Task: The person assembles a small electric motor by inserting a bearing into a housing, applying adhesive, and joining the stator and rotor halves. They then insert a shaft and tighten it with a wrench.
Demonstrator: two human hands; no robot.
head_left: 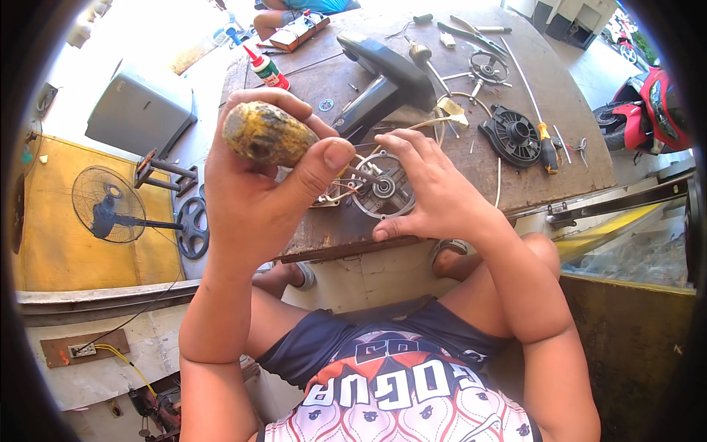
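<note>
My left hand (254,191) is closed around the worn, yellow-and-black handle of a screwdriver (269,135). Its metal shaft slants down to the right, and the tip is at the centre bearing of a round metal motor housing (363,200). Thumb and fingers of my right hand (442,180) grip the right rim of that housing, which rests near the table's front edge. Thin wires and a small metal part (328,197) lie at its left, partly hidden behind my left hand.
On the wooden table (567,110) are a black fan body (383,81), a black round motor cover (510,136), an orange-and-black screwdriver (547,151), pliers (471,35), a metal ring frame (488,68) and a red-capped bottle (266,70). A standing fan (110,205) is at the left.
</note>
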